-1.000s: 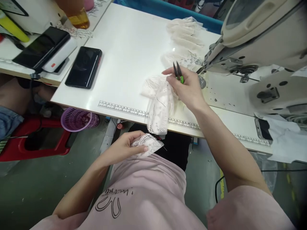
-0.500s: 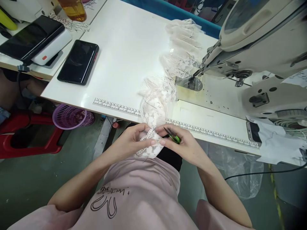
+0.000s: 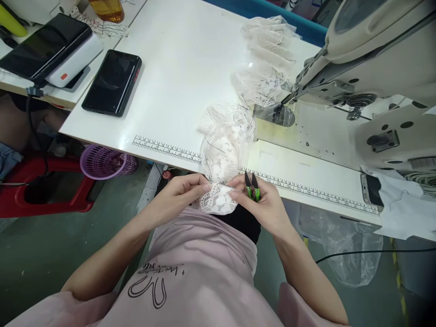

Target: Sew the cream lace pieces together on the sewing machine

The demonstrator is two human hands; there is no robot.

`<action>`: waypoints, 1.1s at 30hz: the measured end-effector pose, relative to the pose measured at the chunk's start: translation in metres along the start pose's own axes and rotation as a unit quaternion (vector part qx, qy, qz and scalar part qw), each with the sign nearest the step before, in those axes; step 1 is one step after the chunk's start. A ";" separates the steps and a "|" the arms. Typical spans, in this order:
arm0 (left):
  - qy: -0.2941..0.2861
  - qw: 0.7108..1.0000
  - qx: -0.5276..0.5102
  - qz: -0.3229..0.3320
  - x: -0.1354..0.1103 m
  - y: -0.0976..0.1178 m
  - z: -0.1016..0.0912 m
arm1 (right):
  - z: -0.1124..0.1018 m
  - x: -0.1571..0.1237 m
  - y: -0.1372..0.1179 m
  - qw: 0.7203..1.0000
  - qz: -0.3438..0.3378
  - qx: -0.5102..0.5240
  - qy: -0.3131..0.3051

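Note:
A strip of pale lace fabric (image 3: 220, 200) hangs over the table's front edge between my hands. My left hand (image 3: 185, 193) pinches its left side between thumb and fingers. On the other side my right hand (image 3: 260, 204) grips the lace with thumb and forefinger. Thread snips (image 3: 252, 187) with green handles also sit in the right hand, blades pointing up and apart. From the held part, gathered lace (image 3: 223, 141) runs back over the table toward the sewing machine's needle area (image 3: 281, 113), with dark thread ends on it. More bunched lace (image 3: 269, 50) lies farther back.
A sewing machine (image 3: 374, 54) stands at the right. One black phone (image 3: 112, 81) lies on the white table (image 3: 170, 81); another phone (image 3: 371, 190) is at the right edge beside white cloth (image 3: 405, 204). Below left are a purple basket (image 3: 102, 163) and a red stool (image 3: 51, 204).
The snips in my right hand have swung from slanting to nearly upright, with their blades showing apart. My left fingers have shifted up along the lace, and the held lace has turned.

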State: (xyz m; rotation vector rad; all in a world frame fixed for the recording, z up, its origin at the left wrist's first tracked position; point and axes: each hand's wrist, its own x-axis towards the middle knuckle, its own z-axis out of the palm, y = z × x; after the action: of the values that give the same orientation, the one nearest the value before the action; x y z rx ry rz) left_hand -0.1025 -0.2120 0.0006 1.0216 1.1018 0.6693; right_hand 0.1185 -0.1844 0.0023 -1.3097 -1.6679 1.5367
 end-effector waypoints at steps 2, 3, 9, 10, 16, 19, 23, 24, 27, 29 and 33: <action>0.001 1.000 0.005 0.002 0.000 0.001 0.000 | 0.000 0.000 0.000 1.000 -0.001 -0.003 0.001; 0.001 1.000 0.005 0.002 0.000 0.002 0.000 | 0.000 0.000 0.000 1.000 -0.002 -0.004 0.002; 0.009 1.000 -0.005 -0.002 -0.001 -0.002 -0.002 | 0.000 0.000 -0.001 1.000 -0.007 -0.009 0.000; 0.012 1.000 -0.006 -0.006 -0.001 -0.003 -0.002 | 0.000 0.000 -0.002 1.000 -0.007 -0.011 -0.001; 0.014 1.000 -0.004 -0.006 0.000 -0.005 -0.001 | 0.000 0.000 -0.004 1.000 -0.011 -0.019 0.001; 0.015 1.000 0.004 -0.005 0.000 -0.003 0.000 | -0.001 0.000 -0.004 1.000 -0.014 -0.018 0.002; 0.010 1.000 0.006 0.004 -0.001 0.000 0.000 | -0.002 0.000 -0.003 1.000 -0.017 -0.018 -0.003; 0.009 1.000 0.006 0.006 -0.002 0.000 0.001 | -0.002 0.000 -0.003 1.000 -0.017 -0.017 -0.008; 0.012 1.000 0.023 0.011 -0.003 0.000 0.001 | -0.001 0.001 -0.004 0.999 -0.011 -0.008 -0.032; 0.016 0.999 0.045 0.013 -0.003 0.000 0.001 | 0.002 0.001 -0.006 0.999 -0.005 -0.001 -0.048; 0.013 0.998 0.063 0.010 -0.003 0.003 0.005 | 0.011 0.001 -0.012 0.999 0.004 -0.006 -0.052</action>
State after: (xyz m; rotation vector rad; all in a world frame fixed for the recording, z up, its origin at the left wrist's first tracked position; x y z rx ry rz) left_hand -0.0990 -0.2153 0.0051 1.1355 1.1696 0.6379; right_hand 0.1052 -0.1866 0.0107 -1.2635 -1.7399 1.6261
